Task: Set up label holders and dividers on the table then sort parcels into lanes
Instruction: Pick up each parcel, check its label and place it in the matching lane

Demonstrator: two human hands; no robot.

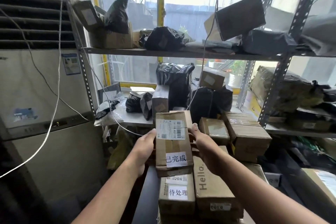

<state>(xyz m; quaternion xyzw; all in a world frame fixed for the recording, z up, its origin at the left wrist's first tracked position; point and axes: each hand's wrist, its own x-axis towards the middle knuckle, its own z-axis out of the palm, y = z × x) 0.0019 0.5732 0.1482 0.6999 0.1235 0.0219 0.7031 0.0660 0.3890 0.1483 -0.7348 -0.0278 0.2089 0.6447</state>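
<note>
Parcel [173,142], a long brown cardboard box, was held between two hands above a stack of other boxes, in front of metal shelving [181,53] crowded with packages. Its left long side was gripped by the left hand [145,143] and its right long side by the right hand [200,142], fingers curled behind it and thumbs laid along the front edges. Its long axis was pointed away from the person, the far end raised. On the upturned face, a shipping label [171,127] was seen at the far end and a white paper label [176,159] printed 已完成 at the near end. Directly below, a box marked 待处理 [177,198] was seen beside a box printed "Hello," [212,187].
</note>
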